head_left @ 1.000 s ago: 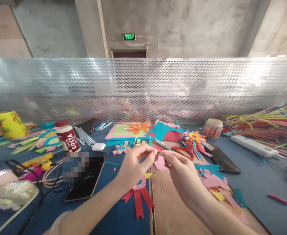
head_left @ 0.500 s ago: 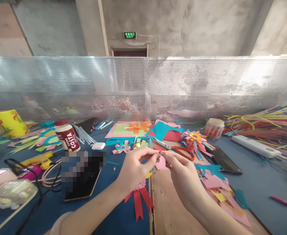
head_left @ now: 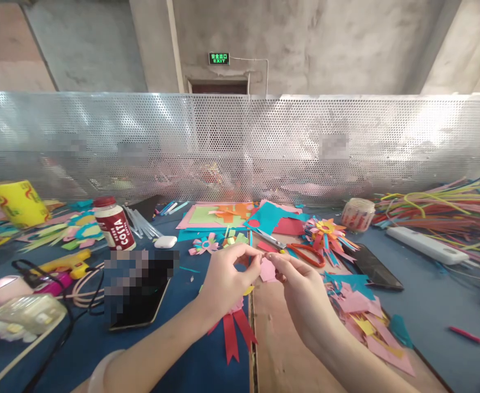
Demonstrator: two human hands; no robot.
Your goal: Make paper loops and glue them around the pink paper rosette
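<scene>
— Where was the pink scrap (head_left: 267, 270)?
— Between both hands, hanging down from their fingertips above the counter (head_left: 428, 305). The left hand (head_left: 226, 275) pinched its left edge and the right hand (head_left: 301, 286) its right. Scissors (head_left: 303, 253) lay just beyond.

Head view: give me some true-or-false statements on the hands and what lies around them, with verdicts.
1. The left hand and right hand pinch the pink paper between them. True.
2. The scissors have blue handles. False: the handles are red.
3. The bottle stands upright, left of both hands. True.
4. The red ribbon lies on the power strip. False: it lies by the left wrist, and the strip is far to the right.
</scene>
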